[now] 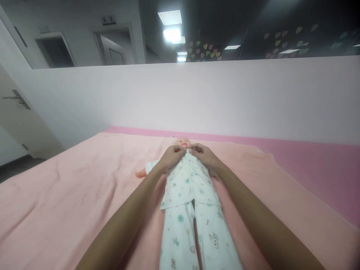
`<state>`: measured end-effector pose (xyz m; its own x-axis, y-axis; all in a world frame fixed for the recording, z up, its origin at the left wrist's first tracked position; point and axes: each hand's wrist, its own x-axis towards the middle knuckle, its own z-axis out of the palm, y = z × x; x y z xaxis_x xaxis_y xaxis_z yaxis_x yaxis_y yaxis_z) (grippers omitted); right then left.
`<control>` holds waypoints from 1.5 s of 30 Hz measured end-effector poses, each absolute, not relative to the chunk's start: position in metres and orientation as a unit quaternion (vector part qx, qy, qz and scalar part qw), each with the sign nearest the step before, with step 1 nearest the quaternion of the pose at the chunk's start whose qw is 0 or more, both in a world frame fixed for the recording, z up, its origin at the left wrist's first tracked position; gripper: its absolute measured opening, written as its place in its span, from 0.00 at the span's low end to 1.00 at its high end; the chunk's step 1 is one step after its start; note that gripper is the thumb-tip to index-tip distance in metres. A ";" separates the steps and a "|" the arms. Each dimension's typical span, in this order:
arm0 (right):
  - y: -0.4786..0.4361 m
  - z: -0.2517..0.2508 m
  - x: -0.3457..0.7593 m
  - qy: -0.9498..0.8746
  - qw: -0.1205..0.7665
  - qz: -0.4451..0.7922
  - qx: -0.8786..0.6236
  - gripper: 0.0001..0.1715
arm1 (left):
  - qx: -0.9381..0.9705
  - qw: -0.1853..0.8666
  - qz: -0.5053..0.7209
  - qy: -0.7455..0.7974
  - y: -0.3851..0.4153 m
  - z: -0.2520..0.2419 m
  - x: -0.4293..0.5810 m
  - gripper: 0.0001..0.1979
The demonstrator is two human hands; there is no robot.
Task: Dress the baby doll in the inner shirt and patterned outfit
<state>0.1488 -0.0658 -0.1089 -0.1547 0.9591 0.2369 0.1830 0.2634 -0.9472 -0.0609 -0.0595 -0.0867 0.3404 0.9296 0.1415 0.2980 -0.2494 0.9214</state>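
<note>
The left hand and right hand meet the collar of a doll's printed shirt, one on either side of the top button, with fingers curled and thumbs turned inward; whether they pinch the cloth or only rest on it, I cannot tell, as the fingertips are small and blurred. The doll lies on its back between the two forearms, its head just beyond the hands, the chin and neck partly covered by them. One doll arm sticks out on the outer side of the left wrist, while the other is mostly lost behind the right forearm. Nearer than the hands, the matching trousers run out of view at the bottom edge, so the feet are cut off. A pink blanket spreads beneath everything, its near side also cut off.
</note>
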 end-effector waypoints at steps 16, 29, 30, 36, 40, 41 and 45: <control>-0.069 -0.108 0.147 -0.586 0.503 0.453 -0.445 0.25 | 0.700 0.463 0.325 0.437 -0.062 -0.075 -0.070 0.20; -0.070 -0.110 0.147 -0.568 0.478 0.405 -0.533 0.24 | 0.660 0.450 0.375 0.471 -0.050 -0.089 -0.066 0.21; -0.070 -0.110 0.147 -0.572 0.470 0.393 -0.545 0.23 | 0.661 0.438 0.380 0.476 -0.049 -0.092 -0.065 0.21; -0.069 -0.107 0.150 -0.589 0.453 0.384 -0.548 0.23 | 0.663 0.428 0.382 0.481 -0.046 -0.098 -0.064 0.20; -0.069 -0.106 0.151 -0.572 0.454 0.413 -0.543 0.25 | 0.641 0.476 0.375 0.471 -0.042 -0.098 -0.069 0.21; -0.069 -0.106 0.151 -0.567 0.455 0.422 -0.542 0.25 | 0.636 0.490 0.373 0.465 -0.041 -0.099 -0.070 0.21; -0.069 -0.108 0.150 -0.553 0.455 0.429 -0.550 0.24 | 0.627 0.508 0.368 0.461 -0.037 -0.102 -0.070 0.22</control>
<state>0.1496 -0.0686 -0.1077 0.0199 0.9993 0.0310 0.2184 0.0259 -0.9755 -0.0701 -0.0370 -0.1023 0.3036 0.9528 -0.0063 0.2037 -0.0584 0.9773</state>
